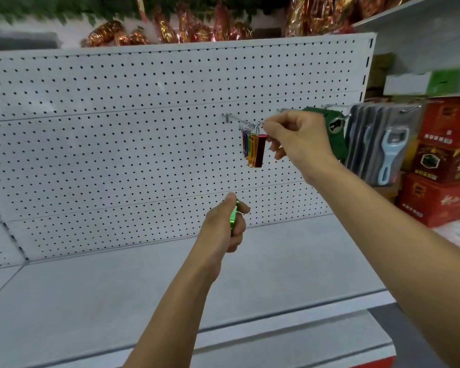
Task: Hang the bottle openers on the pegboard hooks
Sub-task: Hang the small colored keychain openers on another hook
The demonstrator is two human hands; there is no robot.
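Several small coloured bottle openers (252,148) hang by key rings from a metal hook (233,118) on the white pegboard (117,128). The outermost one is a red opener (260,151). My right hand (295,139) pinches its ring at the tip of the hook. Lower down, in front of the pegboard's bottom rows, my left hand (225,225) grips a green bottle opener (234,216); only its edge shows between the fingers.
A grey shelf (170,282) runs below the pegboard. To the right, further hooks carry a green item (335,128) and carded blue openers (388,152). Red cartons (441,166) are stacked at the far right. Wrapped goods lie on top of the unit.
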